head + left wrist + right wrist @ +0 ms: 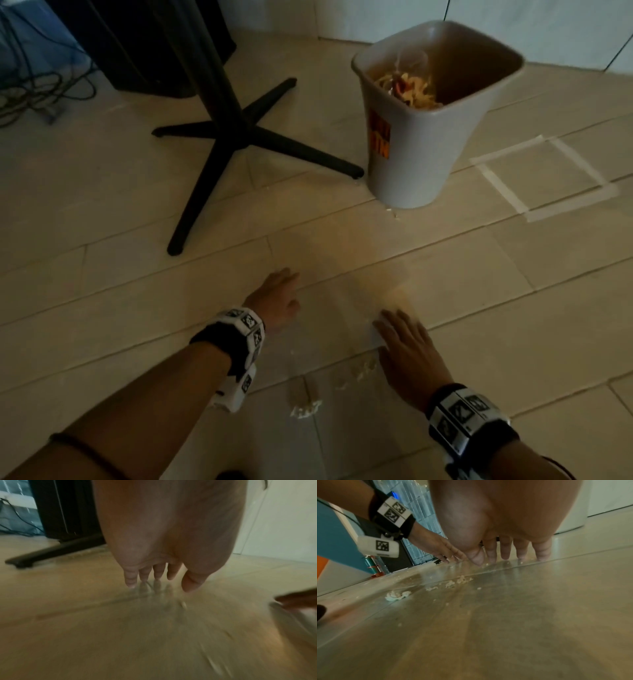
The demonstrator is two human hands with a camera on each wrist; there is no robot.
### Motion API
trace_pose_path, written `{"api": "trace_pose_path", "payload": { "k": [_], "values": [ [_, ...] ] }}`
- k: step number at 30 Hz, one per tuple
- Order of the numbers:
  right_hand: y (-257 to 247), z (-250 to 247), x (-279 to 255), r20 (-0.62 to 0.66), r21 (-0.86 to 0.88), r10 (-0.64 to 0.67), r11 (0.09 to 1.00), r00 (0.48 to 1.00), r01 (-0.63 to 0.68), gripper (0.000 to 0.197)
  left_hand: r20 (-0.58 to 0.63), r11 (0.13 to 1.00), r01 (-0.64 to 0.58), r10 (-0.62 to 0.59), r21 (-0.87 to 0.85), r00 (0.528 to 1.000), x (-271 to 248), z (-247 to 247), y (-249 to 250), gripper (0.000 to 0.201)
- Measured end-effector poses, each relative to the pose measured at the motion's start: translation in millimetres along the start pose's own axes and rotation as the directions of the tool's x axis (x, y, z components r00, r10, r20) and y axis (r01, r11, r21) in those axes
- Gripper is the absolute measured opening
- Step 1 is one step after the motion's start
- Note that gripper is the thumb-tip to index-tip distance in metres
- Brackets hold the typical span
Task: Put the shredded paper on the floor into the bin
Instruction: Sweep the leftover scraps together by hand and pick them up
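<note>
On a tiled floor (513, 342), left hand (275, 299) and right hand (407, 356) press flat, fingers straight, holding nothing. Paper scraps (306, 409) lie behind the palms; sweeping them together before scooping toward the bin (411, 154) ahead would likely work best.

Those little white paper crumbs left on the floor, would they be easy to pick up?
Probably fiddly: the paper crumbs look tiny, light and scattered, so flat fingers would likely sweep them rather than pinch them. They seem soft, so they would likely crumple, not roll.

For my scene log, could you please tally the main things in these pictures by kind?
Hands: 2, left hand and right hand, both flat on the floor
Bin: 1, bin, with shredded paper inside
Table base: 1, table base
Tape square: 1, tape square
Scraps clumps on floor: 2 clear, scraps and
Total: 7
</note>
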State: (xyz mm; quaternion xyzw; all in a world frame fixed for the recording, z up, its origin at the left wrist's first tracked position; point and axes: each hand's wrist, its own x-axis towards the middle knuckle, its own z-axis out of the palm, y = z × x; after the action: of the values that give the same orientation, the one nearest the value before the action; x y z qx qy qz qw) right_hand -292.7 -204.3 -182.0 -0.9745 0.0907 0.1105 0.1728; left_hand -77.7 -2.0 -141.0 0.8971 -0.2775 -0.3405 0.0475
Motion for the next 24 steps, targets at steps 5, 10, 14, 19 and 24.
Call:
{"api": "trace_pose_path", "payload": {
  "k": [5,10,14,19,24],
  "values": [
    [-19.2,16.3,-30.9,0.128,-0.017,-0.058,0.998,0.99,0.06,0.064,-0.105,0.985,-0.151,0.16,0.087,0.981,-56.6,83.1,15.2,0.076],
    [-34.9,23.1,-45.2,0.097,0.005,-0.13,0.991,0.987,0.13,0.063,-0.193,0.954,-0.285,0.299,0.096,0.935,-108.2,134.8,19.6,0.069],
    [-31.3,7.3,-20.8,-0.027,0.052,-0.022,0.998,0.999,0.023,0.048,-0.305,0.989,-0.028,-0.018,-0.146,0.952,-130.9,125.6,11.3,0.067],
    [-39.8,-14.1,-9.9,0.061,0.105,0.092,0.99,0.994,-0.098,0.038,-0.266,0.927,0.017,-0.126,-0.375,0.956,-139.1,130.2,19.0,0.051],
    [-61.4,-1.8,-20.6,0.127,0.381,0.037,0.921,0.991,-0.083,0.035,-0.33,0.886,-0.051,-0.118,-0.461,0.936,-102.4,124.8,51.9,0.024]
  ]
}}
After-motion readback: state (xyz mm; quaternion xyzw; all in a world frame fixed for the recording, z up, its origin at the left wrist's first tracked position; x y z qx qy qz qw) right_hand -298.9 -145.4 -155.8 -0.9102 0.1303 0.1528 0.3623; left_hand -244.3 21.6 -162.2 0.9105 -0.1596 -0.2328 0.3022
